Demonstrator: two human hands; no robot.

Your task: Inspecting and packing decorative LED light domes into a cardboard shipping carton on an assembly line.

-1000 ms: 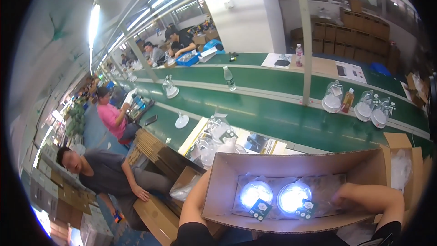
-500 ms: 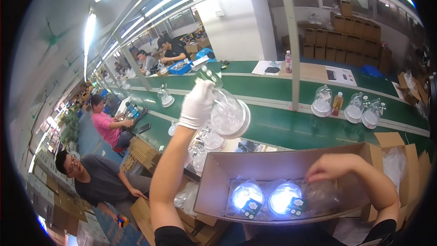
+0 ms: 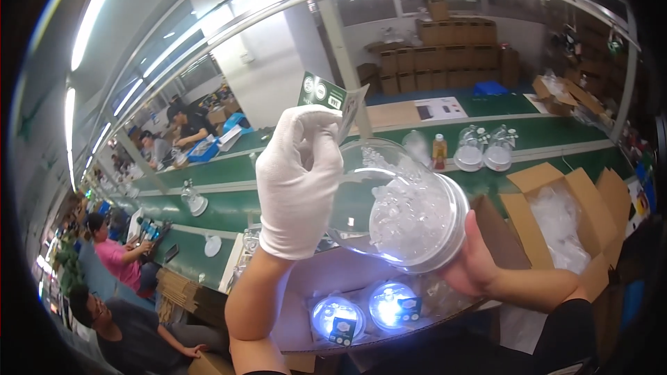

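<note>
A clear bell-shaped dome point(image 3: 410, 219) with a pale round base is held up before me, tilted. Crumpled clear film or similar bits show inside it. My left hand point(image 3: 299, 173), in a white glove, is closed at the dome's narrow top and hides the grip. A green card tag point(image 3: 323, 92) sticks up above these fingers. My bare right hand point(image 3: 476, 264) supports the base from the right, thumb up along the rim. Below, two brightly lit domes point(image 3: 338, 314) with green tags stand in an open cardboard box point(image 3: 295, 290), beside clear plastic wrap.
An open carton point(image 3: 517, 205) with clear plastic bags stands at the right. Across the green bench point(image 3: 389, 132) are more domes point(image 3: 469, 151) and an amber bottle point(image 3: 439, 153). One person in pink point(image 3: 114, 258) and another in grey point(image 3: 132, 337) are at left.
The dome has come closer and lower in my left hand. My right hand has moved from above the box to the dome's base. The view has turned to the right.
</note>
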